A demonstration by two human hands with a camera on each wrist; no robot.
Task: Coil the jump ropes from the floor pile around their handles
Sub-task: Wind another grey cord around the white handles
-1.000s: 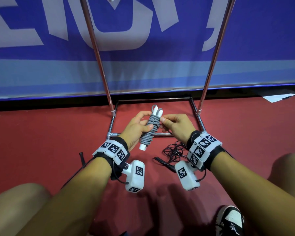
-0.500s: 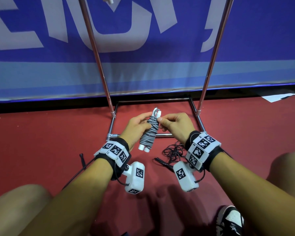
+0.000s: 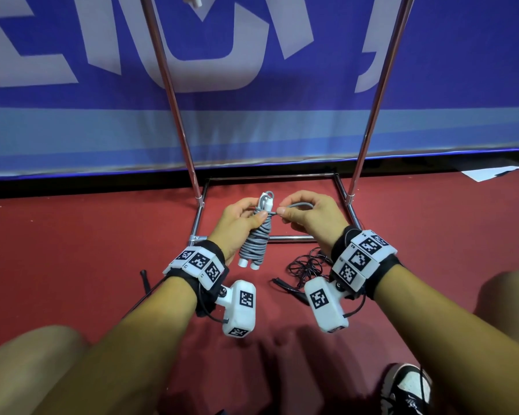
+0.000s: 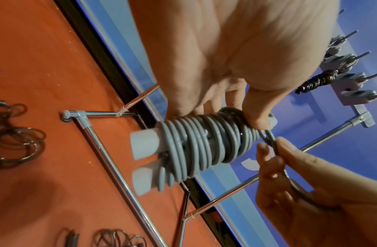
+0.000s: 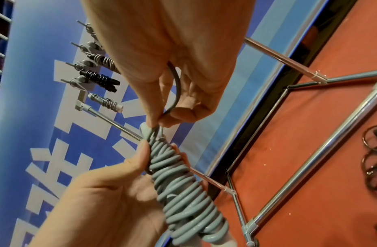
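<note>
Pulling a short grey loop of cord out to the right, we are finishing the grey jump rope (image 3: 253, 239) between our two hands. Half a second ago our right hand (image 3: 307, 215) was pressed against the top of the bundle; now it is drawing away from it, thumb and forefinger pinching the loop end (image 3: 297, 207) while the other fingers are curling over it. Our left hand (image 3: 237, 220) is wrapping around the upper part of the bundle, thumb pressing the last turn flat. We are judging that the winding itself is done and only the tail is being secured, probably by tucking or hooking it near the top.

Counting what we are holding: one grey rope, coiled around two white handles (image 4: 144, 144) lying side by side, their ends sticking out below our left hand. On the red floor (image 3: 87, 250) just beneath our right wrist, one loose black rope (image 3: 307, 266) is lying in a tangle, not yet coiled; the left wrist view is showing more dark loops on the floor, too cropped for us to count. Beyond our hands, the two chrome uprights of a rack (image 3: 174, 94) are rising, and in the right wrist view three coiled ropes (image 5: 99, 78) are already hanging from its hooks.
</note>
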